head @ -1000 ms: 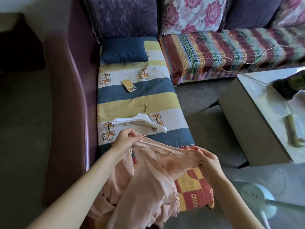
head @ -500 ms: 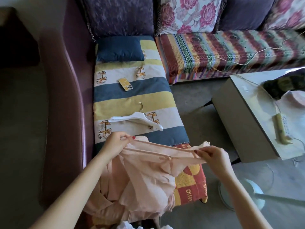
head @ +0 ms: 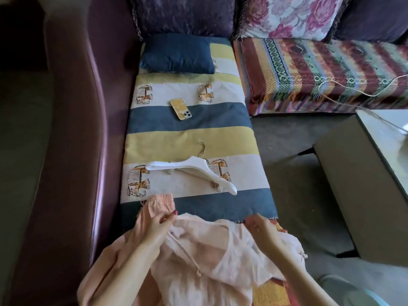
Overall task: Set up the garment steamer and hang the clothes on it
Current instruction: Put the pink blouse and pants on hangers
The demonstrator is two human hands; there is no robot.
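Head view looks down on a pink garment (head: 198, 257) bunched at the near end of the striped sofa seat (head: 189, 129), with both hands at its upper edge. The left hand (head: 152, 226) has its grip narrow, thumb and fingertips pinching a fold of the cloth beside the gathered cuff (head: 160, 203) that sticks up just beyond it. The right hand (head: 260, 226) has its fingers curled down into the fabric and seems to hold the edge, though the exact pinch is hidden behind the knuckles.

Just beyond both grips, apart from the cloth, lies the white hanger (head: 194, 168), flat on the seat with its hook (head: 202, 149) pointing away. Farther off past the hanger rests a phone (head: 181, 109). No steamer body can be made out with confidence; a pale rounded shape shows at the bottom right corner, too cut off to name.

The step in hand looks like finding the neckline so the garment can go on the hanger. To do it well, she would likely spread the two grips apart until the shoulder seams sit under each hand, shake out the tangled sleeve, and keep the drawstring (head: 187, 259) hanging between the grips clear of the opening. The thin fabric probably slips and twists easily, so a firm pinch at each seam should help before one hand lets go to reach forward for the hanger.
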